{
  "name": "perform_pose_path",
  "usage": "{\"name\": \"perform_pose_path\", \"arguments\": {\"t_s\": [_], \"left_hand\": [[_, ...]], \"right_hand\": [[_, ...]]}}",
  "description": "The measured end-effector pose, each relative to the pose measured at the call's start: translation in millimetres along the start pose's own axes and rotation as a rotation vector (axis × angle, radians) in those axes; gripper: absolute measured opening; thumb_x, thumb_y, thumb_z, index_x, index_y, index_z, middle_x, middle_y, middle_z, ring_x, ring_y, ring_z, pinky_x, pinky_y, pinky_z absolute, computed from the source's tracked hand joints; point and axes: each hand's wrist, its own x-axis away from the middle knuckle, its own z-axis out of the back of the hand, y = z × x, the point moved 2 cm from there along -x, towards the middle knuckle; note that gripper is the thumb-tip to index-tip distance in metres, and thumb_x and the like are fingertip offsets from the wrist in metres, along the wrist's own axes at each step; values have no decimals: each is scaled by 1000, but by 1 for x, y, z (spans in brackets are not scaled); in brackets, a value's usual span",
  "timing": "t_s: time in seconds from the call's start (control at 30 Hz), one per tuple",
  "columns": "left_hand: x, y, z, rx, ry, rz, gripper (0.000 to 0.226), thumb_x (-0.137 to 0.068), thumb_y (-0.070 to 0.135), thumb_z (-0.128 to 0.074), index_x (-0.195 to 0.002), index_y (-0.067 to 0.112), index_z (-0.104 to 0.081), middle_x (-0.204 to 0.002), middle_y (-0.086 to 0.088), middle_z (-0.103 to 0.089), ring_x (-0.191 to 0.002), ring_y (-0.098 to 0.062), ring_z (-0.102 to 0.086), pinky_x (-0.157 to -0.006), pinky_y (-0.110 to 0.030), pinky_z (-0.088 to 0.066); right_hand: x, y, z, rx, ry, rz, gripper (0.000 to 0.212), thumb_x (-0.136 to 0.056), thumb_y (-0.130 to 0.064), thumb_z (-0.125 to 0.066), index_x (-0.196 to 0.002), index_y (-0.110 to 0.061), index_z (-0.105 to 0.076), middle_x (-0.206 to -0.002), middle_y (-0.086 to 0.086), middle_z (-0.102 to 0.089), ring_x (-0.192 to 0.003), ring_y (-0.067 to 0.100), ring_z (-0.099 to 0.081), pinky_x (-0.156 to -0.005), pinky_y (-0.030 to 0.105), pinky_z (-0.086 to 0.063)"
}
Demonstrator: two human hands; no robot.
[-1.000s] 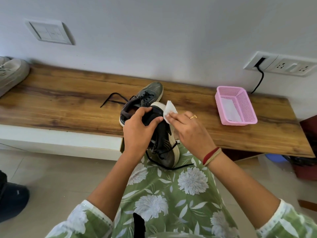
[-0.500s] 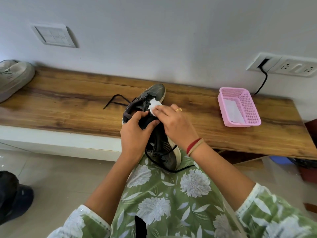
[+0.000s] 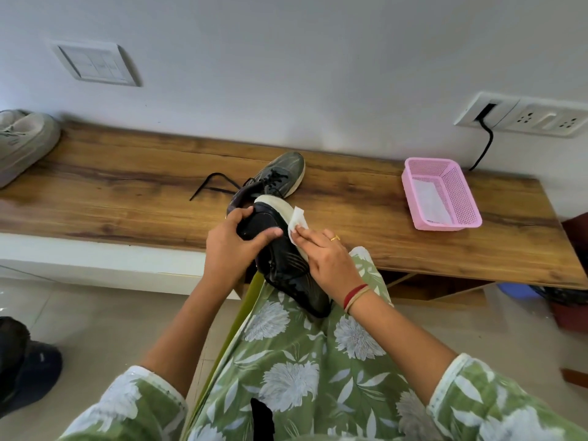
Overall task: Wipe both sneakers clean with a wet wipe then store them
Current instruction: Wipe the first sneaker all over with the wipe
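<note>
A dark sneaker (image 3: 288,268) with a cream sole lies turned on its side on my lap, heel toward the bench. My left hand (image 3: 230,249) grips its heel, thumb across the dark upper. My right hand (image 3: 327,259) pinches a white wet wipe (image 3: 297,219) and presses it against the cream sole edge. The second dark grey sneaker (image 3: 280,175) stands upright on the wooden bench (image 3: 127,192) just behind, its black lace trailing left.
A pink mesh basket (image 3: 440,194) holding a white sheet sits on the bench at right. A pale grey shoe (image 3: 22,143) rests at the bench's far left. A wall socket with a black cable (image 3: 485,144) is above the basket. A dark object (image 3: 22,364) lies on the floor at left.
The held sneaker has been rolled so its cream sole edge faces right. My right hand moved the wipe from the heel opening down to the sole's side.
</note>
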Motion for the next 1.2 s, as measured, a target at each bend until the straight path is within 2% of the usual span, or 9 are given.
{"name": "perform_pose_path", "arguments": {"t_s": [0.2,0.43,0.6,0.7,0.8,0.9,0.97,1.03,1.2], "left_hand": [[-19,-6,8,-304,-418,-182,89,-70,20,-79,-144,14,-31,-133,-8,-46,-118,-21,-49,-95,-24,-40],[-24,5,-19,-649,-168,-217,69,-69,26,-77,-126,10,-41,-131,-13,-44,-102,-36,-57,-66,-40,-52],[-27,-6,-32,-779,-77,-242,46,-81,29,-64,-113,3,-46,-134,-22,-48,-133,-41,-37,-104,-48,-37],[-26,-10,-26,-786,-90,-303,43,-81,33,-60,-108,4,-45,-104,-19,-59,-93,-41,-61,-65,-40,-48],[-22,-15,-25,-855,-98,-442,74,-78,44,-67,-138,12,-38,-130,-27,-47,-67,-43,-63,-44,-32,-45],[-21,-24,-30,-870,-23,-508,74,-86,47,-57,-148,19,-28,-149,-22,-31,-110,-50,-54,-75,-52,-51],[-16,-26,-33,-928,18,-586,70,-90,39,-51,-148,11,-24,-154,-15,-25,-140,-36,-25,-108,-60,-20],[-12,-29,-38,-969,1,-673,68,-90,27,-53,-146,2,-24,-153,-16,-26,-144,-27,-18,-116,-52,-6],[-15,-33,-38,-932,-104,-638,77,-77,13,-74,-138,-10,-33,-141,-30,-39,-133,-37,-40,-109,-42,-27]], "right_hand": [[12,5,-6,-107,-19,-127,45,-78,8,-52,-119,-6,-63,-113,8,-65,-93,28,-57,-85,36,-48],[19,7,12,-317,41,-331,35,-87,3,-54,-114,-15,-65,-108,-2,-66,-98,14,-57,-89,32,-50],[-30,2,46,-359,389,-377,39,-86,11,-51,-120,-5,-60,-117,8,-63,-104,6,-56,-92,12,-45],[-54,1,36,-223,279,-248,45,-82,15,-52,-124,-2,-57,-125,15,-59,-118,26,-53,-104,36,-39],[-58,2,4,-113,34,-108,52,-80,16,-51,-130,-1,-52,-135,15,-51,-128,32,-45,-109,38,-32],[-43,5,-19,3,-65,-34,62,-78,14,-54,-137,-4,-43,-142,13,-44,-133,32,-39,-109,32,-25],[-34,7,-24,78,-52,16,56,-80,8,-47,-136,-2,-45,-140,15,-46,-130,32,-43,-109,27,-22],[-26,7,-28,121,-55,43,53,-82,2,-35,-134,1,-46,-139,16,-47,-129,31,-44,-109,29,-24],[1,6,-38,179,-125,46,54,-76,2,-31,-123,1,-58,-127,16,-58,-116,28,-57,-102,29,-32]]}}
